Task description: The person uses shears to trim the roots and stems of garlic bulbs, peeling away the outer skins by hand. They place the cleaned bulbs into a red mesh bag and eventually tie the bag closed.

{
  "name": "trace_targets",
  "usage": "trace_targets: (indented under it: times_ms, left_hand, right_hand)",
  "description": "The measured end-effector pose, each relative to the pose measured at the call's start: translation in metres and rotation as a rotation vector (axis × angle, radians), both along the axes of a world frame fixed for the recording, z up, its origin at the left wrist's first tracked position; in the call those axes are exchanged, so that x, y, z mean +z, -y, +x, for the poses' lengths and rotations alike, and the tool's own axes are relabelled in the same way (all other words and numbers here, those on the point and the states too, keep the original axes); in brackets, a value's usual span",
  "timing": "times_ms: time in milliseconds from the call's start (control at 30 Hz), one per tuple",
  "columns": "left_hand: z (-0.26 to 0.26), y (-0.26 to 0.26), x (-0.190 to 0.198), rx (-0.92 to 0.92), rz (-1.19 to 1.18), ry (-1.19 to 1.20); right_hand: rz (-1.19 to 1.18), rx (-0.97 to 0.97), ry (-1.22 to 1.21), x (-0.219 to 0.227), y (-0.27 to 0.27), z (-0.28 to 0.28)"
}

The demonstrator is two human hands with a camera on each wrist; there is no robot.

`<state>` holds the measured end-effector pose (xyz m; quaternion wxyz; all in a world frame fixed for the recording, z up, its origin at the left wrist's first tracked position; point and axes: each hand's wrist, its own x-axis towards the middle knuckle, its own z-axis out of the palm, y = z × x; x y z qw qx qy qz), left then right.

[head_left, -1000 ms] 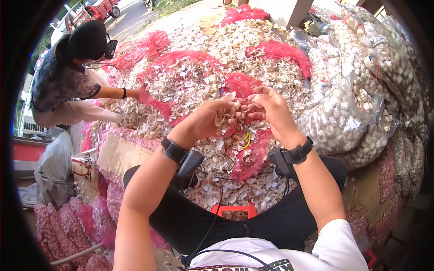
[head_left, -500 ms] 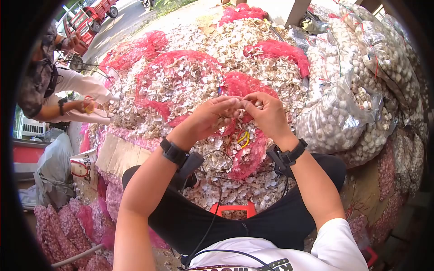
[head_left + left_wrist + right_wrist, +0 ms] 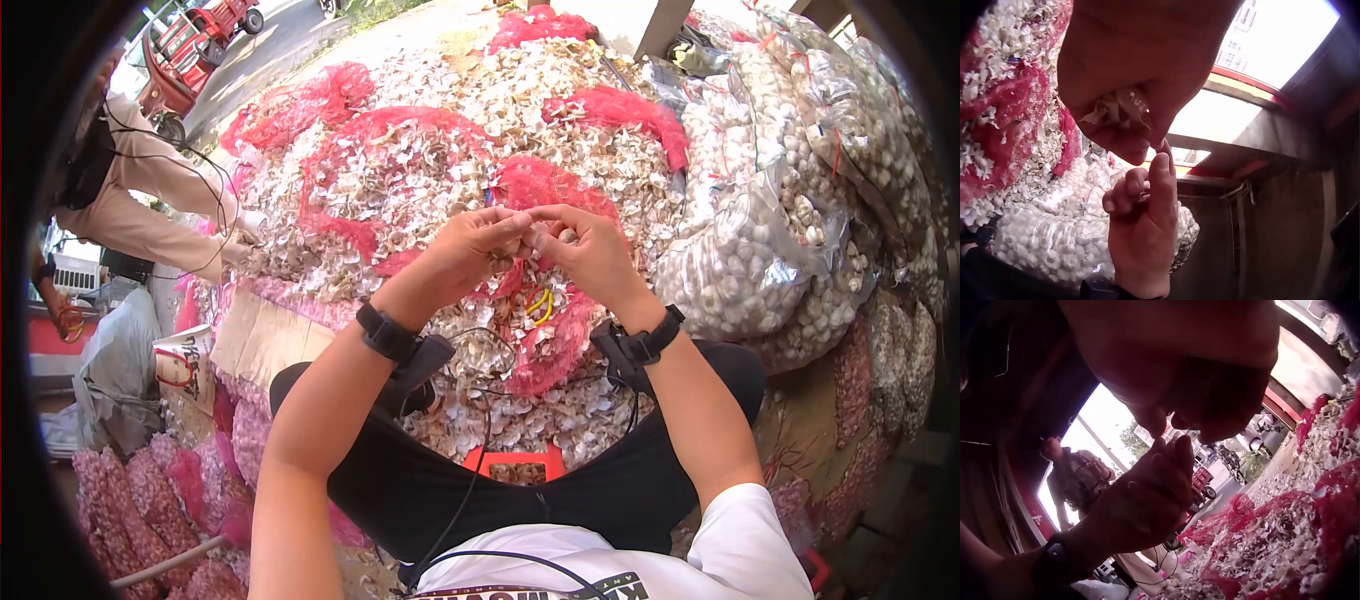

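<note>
We see our left hand [image 3: 470, 255] and right hand [image 3: 590, 255] meeting fingertip to fingertip above the near side of the heap of papery garlic skins and red mesh [image 3: 420, 170]. The left hand cups a bunch of pale dry garlic skins [image 3: 1116, 109], held level; the right hand pinches its right end.

You're outdoors in bright daylight. Ahead: a big heap of pale husks [image 3: 440, 170] tangled with red mesh netting [image 3: 620, 110]. To your right, stacked clear sacks of white bulbs [image 3: 790, 210]. Cardboard [image 3: 265, 345] lower left. A red vehicle [image 3: 195, 35] on the road [image 3: 265, 45], top left.
</note>
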<state>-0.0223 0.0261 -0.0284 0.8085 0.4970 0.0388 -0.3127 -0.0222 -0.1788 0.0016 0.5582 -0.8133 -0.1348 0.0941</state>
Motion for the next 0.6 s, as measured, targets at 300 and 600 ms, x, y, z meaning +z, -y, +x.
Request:
trace_targets:
  times_ms: [300,600]
  left_hand:
    - [0.002,0.005,0.015,0.045,-0.094,-0.096]
    - [-0.007,0.015,0.016,0.027,0.032,-0.050]
  right_hand:
    - [-0.167,-0.226,0.140,-0.003,0.008,0.007]
    - [-0.136,-0.006,0.311,-0.009,0.000,-0.004]
